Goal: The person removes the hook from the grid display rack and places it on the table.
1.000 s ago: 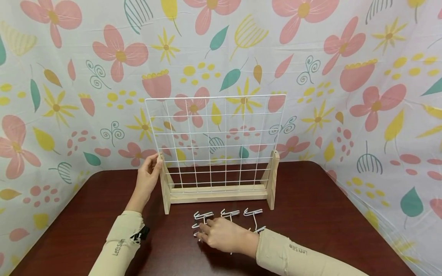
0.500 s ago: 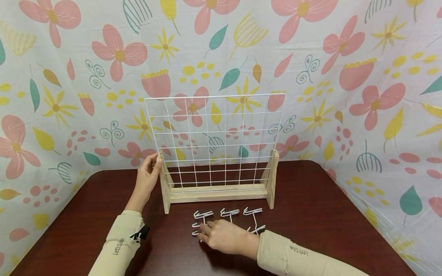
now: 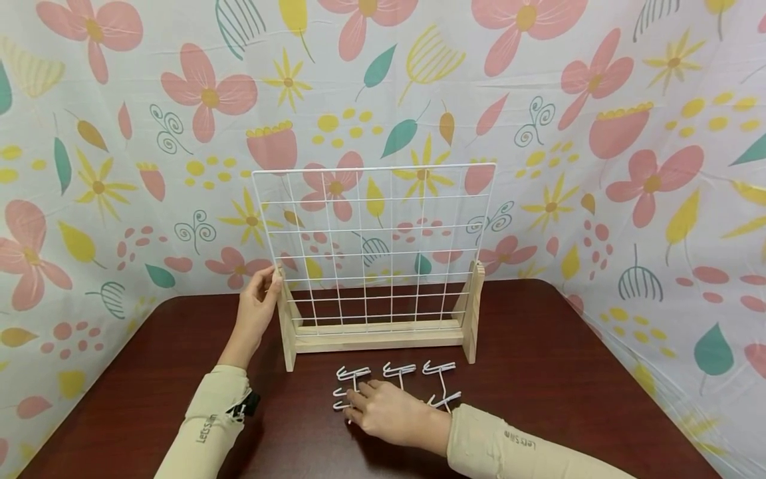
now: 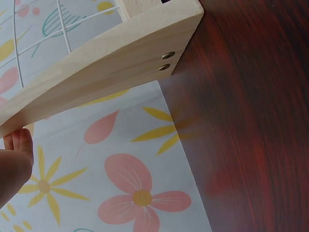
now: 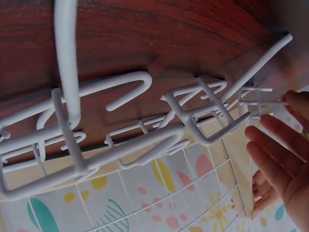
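Observation:
A white wire grid rack [image 3: 383, 233] stands upright in a wooden base. My left hand [image 3: 256, 296] pinches the top of the rack's left wooden side post [image 4: 96, 77], thumb in front. Several white wire hooks [image 3: 399, 370] lie in rows on the table before the rack. My right hand [image 3: 385, 412] is low over the left part of these rows and hides some of them. In the right wrist view its fingers [image 5: 275, 154] are spread and nearly straight beside a white hook [image 5: 256, 99]; whether they touch it cannot be told.
The dark red-brown wooden table [image 3: 538, 372] has rounded far corners. A floral curtain [image 3: 383, 80] hangs behind and along the sides. The right wooden side post [image 3: 473, 313] rises beyond the hooks.
Both hands stay almost in place. A thin white wire end that showed below the right hand one second ago is no longer visible, and the right-hand hook nearest the wrist has shifted slightly.

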### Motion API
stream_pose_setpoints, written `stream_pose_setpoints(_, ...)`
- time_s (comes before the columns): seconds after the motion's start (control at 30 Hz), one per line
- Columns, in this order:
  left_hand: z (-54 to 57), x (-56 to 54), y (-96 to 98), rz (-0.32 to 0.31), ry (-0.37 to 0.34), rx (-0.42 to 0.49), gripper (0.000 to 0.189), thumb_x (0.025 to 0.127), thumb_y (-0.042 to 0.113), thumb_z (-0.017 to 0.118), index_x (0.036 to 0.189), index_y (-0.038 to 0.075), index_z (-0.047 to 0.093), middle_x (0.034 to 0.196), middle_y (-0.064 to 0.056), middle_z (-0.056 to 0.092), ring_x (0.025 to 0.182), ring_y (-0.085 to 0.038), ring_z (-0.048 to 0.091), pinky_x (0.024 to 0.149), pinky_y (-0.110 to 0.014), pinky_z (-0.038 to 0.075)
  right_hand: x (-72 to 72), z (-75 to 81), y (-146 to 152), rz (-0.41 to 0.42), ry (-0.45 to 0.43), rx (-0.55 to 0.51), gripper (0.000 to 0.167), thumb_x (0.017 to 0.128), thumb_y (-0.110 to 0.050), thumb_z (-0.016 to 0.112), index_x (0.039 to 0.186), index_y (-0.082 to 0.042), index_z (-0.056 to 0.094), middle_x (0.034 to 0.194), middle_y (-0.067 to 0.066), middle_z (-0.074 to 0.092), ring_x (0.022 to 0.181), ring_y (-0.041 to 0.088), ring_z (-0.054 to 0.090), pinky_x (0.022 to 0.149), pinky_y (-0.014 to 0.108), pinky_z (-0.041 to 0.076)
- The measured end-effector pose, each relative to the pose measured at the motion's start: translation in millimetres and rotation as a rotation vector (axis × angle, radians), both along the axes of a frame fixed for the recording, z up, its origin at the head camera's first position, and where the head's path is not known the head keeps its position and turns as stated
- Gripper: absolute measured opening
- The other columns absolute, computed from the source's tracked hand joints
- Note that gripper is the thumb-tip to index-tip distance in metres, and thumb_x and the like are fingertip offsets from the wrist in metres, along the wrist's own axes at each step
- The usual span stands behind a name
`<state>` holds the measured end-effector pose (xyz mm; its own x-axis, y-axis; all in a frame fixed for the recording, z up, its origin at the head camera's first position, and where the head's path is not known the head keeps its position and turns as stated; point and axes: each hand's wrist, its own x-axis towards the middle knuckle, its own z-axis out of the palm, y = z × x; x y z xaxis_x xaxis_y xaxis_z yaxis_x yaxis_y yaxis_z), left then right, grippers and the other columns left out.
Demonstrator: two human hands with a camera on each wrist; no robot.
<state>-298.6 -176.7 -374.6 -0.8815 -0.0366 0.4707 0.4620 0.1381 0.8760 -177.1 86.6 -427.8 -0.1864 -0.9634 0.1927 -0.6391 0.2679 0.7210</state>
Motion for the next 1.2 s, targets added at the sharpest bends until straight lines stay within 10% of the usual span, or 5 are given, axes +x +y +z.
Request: stream_pose_setpoints(1.2, 0.3, -0.3, 1.7, 0.010, 0.021, 0.001, 0.039, 0.100, 0.015, 0.053, 0.133, -0.005, 0.049, 0.104, 0.004, 0.054, 0.093, -0.004, 0.051, 0.076, -0.013, 0.043, 12.0, -19.6, -8.2, -0.073, -0.085, -0.175, 0.032, 0.094, -0.044, 0.056, 0.110, -0.022, 0.074, 0.122, 0.005, 0.064, 0.106, 0.021, 0.064, 0.090, 0.030, 0.048)
